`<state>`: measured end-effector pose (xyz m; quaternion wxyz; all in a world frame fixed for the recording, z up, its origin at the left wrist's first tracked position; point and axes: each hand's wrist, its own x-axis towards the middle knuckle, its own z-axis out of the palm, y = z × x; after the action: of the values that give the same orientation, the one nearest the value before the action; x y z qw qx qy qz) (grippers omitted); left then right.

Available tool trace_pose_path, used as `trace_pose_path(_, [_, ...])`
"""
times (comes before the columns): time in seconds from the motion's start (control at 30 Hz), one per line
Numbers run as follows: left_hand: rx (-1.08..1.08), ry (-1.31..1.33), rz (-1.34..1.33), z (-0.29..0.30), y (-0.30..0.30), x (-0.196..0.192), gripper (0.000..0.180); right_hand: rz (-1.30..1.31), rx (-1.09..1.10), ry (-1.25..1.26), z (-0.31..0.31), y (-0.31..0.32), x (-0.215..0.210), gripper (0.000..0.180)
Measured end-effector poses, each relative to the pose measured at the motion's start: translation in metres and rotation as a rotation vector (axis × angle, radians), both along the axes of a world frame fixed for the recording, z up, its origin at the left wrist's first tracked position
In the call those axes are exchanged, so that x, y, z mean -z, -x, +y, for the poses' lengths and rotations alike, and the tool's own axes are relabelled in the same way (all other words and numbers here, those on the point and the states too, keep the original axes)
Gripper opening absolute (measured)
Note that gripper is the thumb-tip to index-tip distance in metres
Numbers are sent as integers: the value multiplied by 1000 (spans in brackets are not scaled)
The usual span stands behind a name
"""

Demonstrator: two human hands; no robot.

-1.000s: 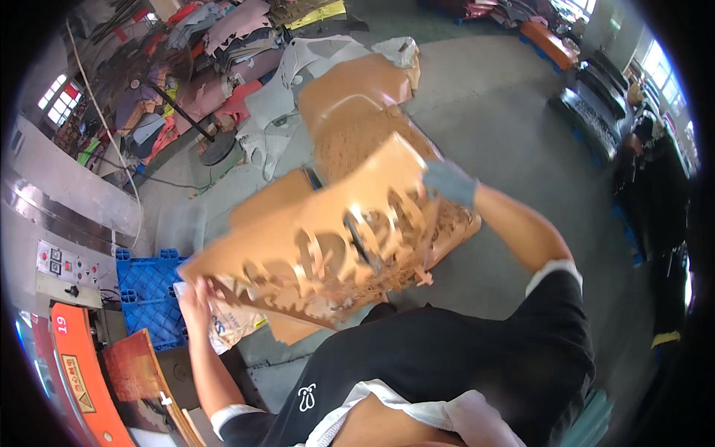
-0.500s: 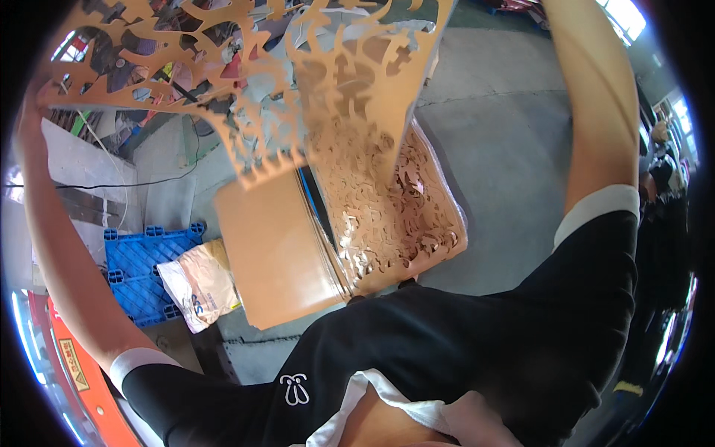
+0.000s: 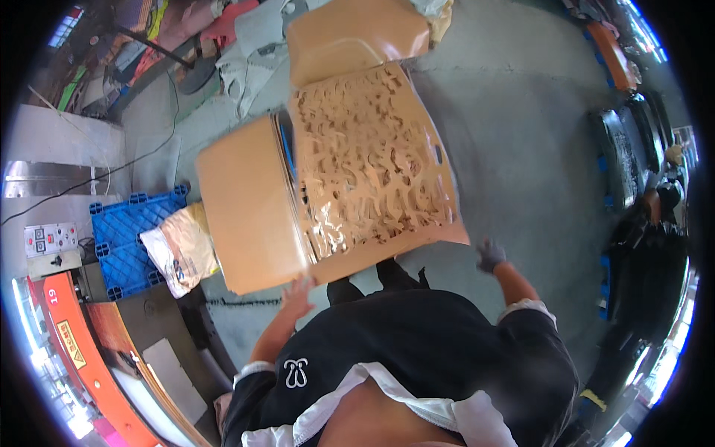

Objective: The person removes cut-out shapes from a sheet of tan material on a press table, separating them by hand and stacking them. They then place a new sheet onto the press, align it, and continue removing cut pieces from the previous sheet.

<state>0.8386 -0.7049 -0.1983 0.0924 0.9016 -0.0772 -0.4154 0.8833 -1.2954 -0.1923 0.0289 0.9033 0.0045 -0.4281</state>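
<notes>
A tan sheet punched full of curved cut-outs (image 3: 372, 149) lies over a stack in front of me, its near right corner jutting out. My left hand (image 3: 298, 296) is bare, fingers spread, by the near left corner of that sheet; whether it touches the edge I cannot tell. In a dark grey glove, my right hand (image 3: 490, 255) is apart from the sheet, just beyond its near right corner, with fingers apart and nothing in them. Left of the punched sheet is a pile of smooth, uncut tan sheets (image 3: 253, 208).
A blue plastic pallet (image 3: 123, 246) and a pale printed sack (image 3: 182, 249) are on the left, near an orange machine (image 3: 63, 328). More smooth tan material (image 3: 357, 33) lies at the far end. Grey scraps (image 3: 257, 56) cover floor there. Black wrapped stacks (image 3: 648, 268) line the right.
The punched sheet, held up high before, now lies flat on the stack. Both hands have let go and come down close to my body.
</notes>
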Motion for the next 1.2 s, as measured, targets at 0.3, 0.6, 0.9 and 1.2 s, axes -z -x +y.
trace_pose_path(0.3, [-526,406,175,3,11,68,52,579,361,-227,71,89,134,41])
trace_pose_path(0.6, [-706,394,-29,82,5,76,34,-238,696,-711,254,-107,100,22])
trace_pose_path(0.9, [-662,436,278,203,120,87,45,265,544,-713,480,-68,263,14])
trace_pose_path(1.2, [-759,188,562,185,191,153,91,326,-1129,-309,632,20,407,21])
